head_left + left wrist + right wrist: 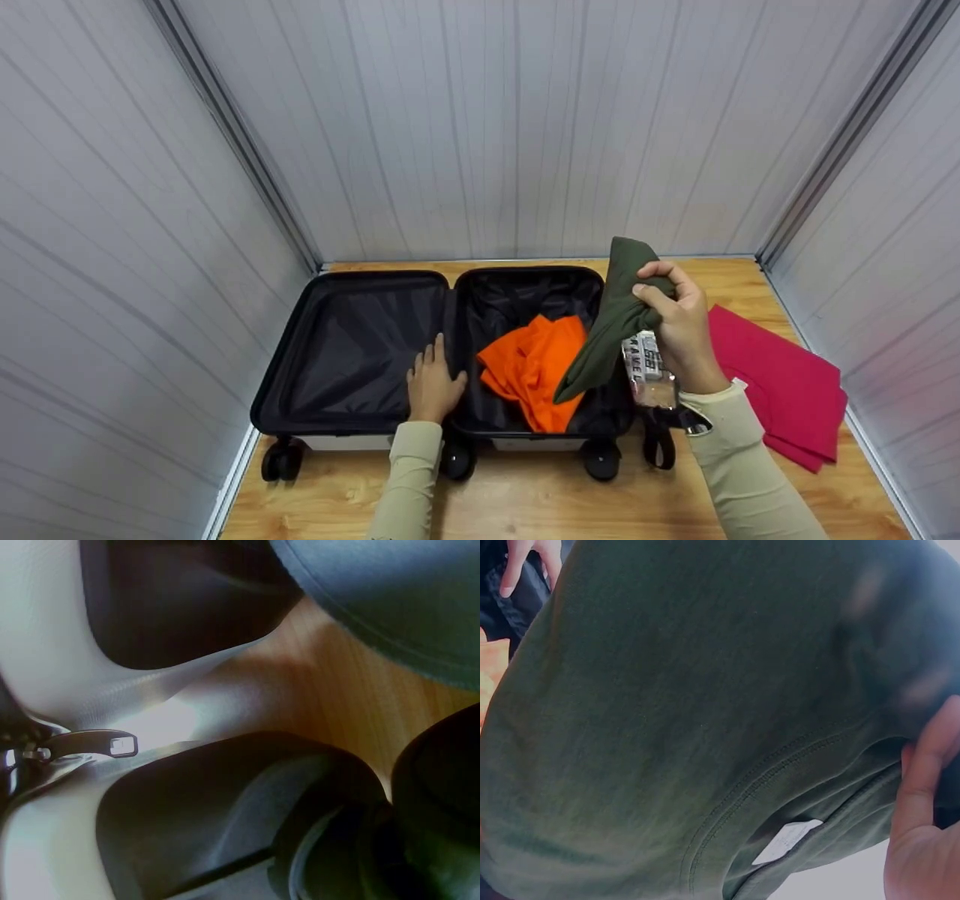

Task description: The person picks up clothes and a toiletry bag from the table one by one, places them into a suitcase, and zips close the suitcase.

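My right hand (679,322) pinches a folded dark green garment (619,322) that hangs over the right side of the open suitcase (352,276). In the right wrist view the green cloth (645,705) fills most of the picture, a white label (787,840) at its neckline, with my right hand (926,817) gripping its edge. An orange garment (529,367) lies crumpled in the suitcase's right half. My left hand (433,382) rests, fingers extended, at the hinge between the halves. The left wrist view shows a zipper pull (90,743), not my fingers.
A red folded garment (787,382) lies on the wooden floor (525,502) at the right. A clear packet with lettering (649,375) is beside the suitcase's right edge, partly behind the green cloth. Grey walls (510,135) stand behind and at both sides. Black wheels (601,459) face the front.
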The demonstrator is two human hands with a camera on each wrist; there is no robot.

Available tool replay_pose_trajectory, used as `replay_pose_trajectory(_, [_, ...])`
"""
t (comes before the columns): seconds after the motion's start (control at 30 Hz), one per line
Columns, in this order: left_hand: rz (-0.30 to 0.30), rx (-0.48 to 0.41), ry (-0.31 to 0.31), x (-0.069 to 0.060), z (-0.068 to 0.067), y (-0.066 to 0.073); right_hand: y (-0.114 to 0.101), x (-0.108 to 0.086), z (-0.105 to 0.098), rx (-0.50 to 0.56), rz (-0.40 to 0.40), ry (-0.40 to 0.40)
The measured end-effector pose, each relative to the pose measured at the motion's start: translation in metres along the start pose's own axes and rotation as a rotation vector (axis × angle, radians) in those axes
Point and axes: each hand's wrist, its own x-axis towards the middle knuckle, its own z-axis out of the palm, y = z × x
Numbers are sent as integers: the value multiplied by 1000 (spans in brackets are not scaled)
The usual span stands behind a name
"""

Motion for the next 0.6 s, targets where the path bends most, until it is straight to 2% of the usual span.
replay_pose_trajectory(0.33, [-2, 1, -8, 0, 0, -1, 11, -3, 2, -40, 59, -62])
replay_pose_trajectory(0.6, [7, 3, 17, -2, -2, 1, 21, -1, -4, -81, 98, -69])
